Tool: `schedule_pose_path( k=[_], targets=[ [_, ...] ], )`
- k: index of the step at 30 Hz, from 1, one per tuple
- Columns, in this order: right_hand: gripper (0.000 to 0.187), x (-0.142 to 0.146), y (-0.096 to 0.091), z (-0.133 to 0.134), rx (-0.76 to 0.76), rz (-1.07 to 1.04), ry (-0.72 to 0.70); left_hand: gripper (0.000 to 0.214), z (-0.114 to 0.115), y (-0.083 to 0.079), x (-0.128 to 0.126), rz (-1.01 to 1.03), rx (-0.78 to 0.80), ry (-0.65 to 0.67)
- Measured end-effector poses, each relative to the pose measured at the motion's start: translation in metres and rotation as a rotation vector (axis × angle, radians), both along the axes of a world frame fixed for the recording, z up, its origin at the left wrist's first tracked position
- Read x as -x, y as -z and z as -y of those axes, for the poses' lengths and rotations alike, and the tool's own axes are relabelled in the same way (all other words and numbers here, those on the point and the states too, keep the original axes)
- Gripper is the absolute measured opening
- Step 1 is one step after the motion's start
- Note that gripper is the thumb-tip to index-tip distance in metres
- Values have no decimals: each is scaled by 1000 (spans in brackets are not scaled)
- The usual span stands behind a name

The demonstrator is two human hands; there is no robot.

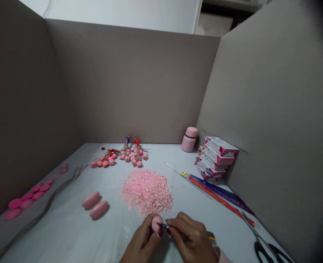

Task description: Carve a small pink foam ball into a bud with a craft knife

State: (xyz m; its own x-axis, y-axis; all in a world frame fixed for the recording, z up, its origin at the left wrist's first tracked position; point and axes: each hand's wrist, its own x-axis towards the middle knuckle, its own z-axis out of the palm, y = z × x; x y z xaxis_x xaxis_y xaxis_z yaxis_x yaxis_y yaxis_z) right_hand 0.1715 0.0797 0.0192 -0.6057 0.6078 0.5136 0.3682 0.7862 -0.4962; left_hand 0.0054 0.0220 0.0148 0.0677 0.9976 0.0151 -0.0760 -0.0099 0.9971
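Note:
My left hand (144,237) is closed around a small round pink ball (156,222), with thumb and fingers on its sides. My right hand (190,235) grips a craft knife (211,236) with a dark and yellow handle, and the blade's tip touches the ball's right side. The fingers cover most of the knife. Just beyond both hands lies a heap of small pink chips (147,190). Two smooth pink spindle-shaped pieces (99,210) rest to the left of the heap.
Bunches of pink balls on stems (134,155) lie at the back. Flat pink ovals (27,199) and brown cords (49,204) are on the left. At right are stacked boxes (216,157), a pink flask (189,139), red and blue strands (219,193) and scissors (260,237). Grey panels (134,84) enclose the table.

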Motion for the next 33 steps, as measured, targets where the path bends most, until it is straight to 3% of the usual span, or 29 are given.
schedule_pose_path(
  k=[7, 14, 21, 27, 33],
  targets=[
    [20, 2, 0, 1, 36, -33, -3, 29, 1, -8, 1, 54, 32, 20],
    [22, -5, 0, -13, 149, -92, 161, 33, 6, -10, -5, 1, 28, 83],
    [19, -1, -4, 0, 75, -44, -14, 25, 6, -11, -2, -59, -16, -39],
    [19, 0, -5, 1, 87, -24, -42, 21, 4, -3, -2, -129, -78, -58],
    [20, -5, -1, -11, 134, -54, 121, 21, 5, -2, -1, -239, -122, -29]
  ],
)
